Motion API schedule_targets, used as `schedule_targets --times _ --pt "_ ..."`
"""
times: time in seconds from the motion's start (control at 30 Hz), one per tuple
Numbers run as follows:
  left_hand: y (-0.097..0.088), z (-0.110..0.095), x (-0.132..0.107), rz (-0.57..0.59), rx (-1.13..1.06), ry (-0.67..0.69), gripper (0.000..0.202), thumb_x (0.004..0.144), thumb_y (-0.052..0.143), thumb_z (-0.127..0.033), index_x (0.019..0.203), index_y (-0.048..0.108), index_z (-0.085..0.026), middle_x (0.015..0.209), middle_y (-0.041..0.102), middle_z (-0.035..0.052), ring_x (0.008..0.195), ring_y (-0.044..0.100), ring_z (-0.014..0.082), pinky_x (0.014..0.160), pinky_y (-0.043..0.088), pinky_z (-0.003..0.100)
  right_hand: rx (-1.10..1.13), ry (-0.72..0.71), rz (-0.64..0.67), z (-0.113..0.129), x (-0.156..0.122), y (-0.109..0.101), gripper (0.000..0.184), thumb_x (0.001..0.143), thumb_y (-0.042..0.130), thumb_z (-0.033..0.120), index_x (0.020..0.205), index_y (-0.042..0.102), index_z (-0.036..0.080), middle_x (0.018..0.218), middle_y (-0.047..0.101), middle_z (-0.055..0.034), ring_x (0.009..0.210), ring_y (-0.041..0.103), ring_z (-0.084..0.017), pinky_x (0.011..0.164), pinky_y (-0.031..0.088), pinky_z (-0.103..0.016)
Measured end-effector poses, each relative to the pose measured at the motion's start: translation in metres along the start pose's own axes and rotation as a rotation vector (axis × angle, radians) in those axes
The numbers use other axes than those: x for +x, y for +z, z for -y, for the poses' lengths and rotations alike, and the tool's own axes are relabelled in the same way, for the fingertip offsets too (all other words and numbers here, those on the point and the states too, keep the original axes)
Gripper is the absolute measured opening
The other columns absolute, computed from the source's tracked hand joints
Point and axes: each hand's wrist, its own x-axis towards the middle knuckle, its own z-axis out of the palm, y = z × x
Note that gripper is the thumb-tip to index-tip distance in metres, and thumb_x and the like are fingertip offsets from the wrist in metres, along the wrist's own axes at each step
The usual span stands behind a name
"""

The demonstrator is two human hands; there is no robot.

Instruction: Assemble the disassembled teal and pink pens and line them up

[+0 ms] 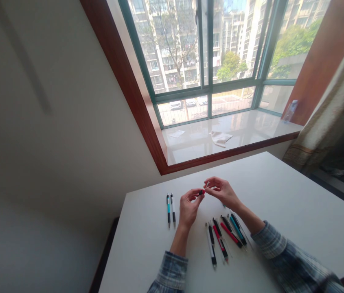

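Note:
My left hand pinches a small black and red pen part between thumb and fingertips. Right beside it, my right hand is closed on a thin whitish pen piece, whose exact kind is too small to make out. The fingertips of both hands nearly meet above the white table. To the left of my left hand lie a turquoise pen and a white pen, both with black grips. Below my hands, several pen parts are spread out, among them a red barrel, a turquoise barrel and a white barrel.
The white table meets the wall and a window sill at its far side. On the sill lie a crumpled cloth and a clear bottle. A curtain hangs at the right.

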Motion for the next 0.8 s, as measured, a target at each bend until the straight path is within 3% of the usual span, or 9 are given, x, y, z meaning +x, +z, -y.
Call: schedule_targets --times 0.13,0.5,0.63,0.8 --pt "0.001 -0.004 -0.001 0.011 0.016 0.002 0.034 0.082 0.079 -0.044 0.103 0.081 -0.018 0.102 0.079 0.0129 0.093 0.072 0.0266 0.085 0.055 0.038 -0.106 -0.006 0.028 -0.003 -0.001 0.001 0.031 0.08 0.079 0.041 0.104 0.072 0.023 0.108 0.072 -0.0064 0.097 0.065 -0.022 0.077 0.057 -0.032" --pt "0.002 -0.012 -0.002 0.012 0.063 0.021 0.035 0.08 0.08 -0.044 0.105 0.078 -0.019 0.103 0.08 0.011 0.097 0.072 0.0271 0.09 0.052 0.04 -0.163 -0.034 0.036 -0.005 -0.001 0.001 0.017 0.081 0.079 0.036 0.091 0.076 0.022 0.114 0.07 -0.0074 0.103 0.066 -0.024 0.081 0.053 -0.033" --pt "0.002 -0.01 -0.003 0.006 0.081 0.022 0.031 0.082 0.078 -0.038 0.107 0.076 -0.02 0.101 0.08 0.0097 0.095 0.073 0.0255 0.089 0.052 0.039 0.011 -0.002 -0.041 -0.001 0.002 -0.004 0.018 0.079 0.082 0.036 0.089 0.076 0.023 0.114 0.072 -0.0078 0.11 0.065 -0.026 0.089 0.052 -0.037" --pt "0.0 -0.007 -0.004 -0.033 0.105 0.017 0.022 0.086 0.072 -0.036 0.1 0.076 -0.02 0.1 0.079 0.0081 0.088 0.072 0.0222 0.09 0.052 0.039 0.491 0.026 -0.24 0.005 0.008 -0.021 0.02 0.079 0.083 0.037 0.094 0.073 0.027 0.106 0.074 -0.0031 0.105 0.067 -0.022 0.099 0.051 -0.04"
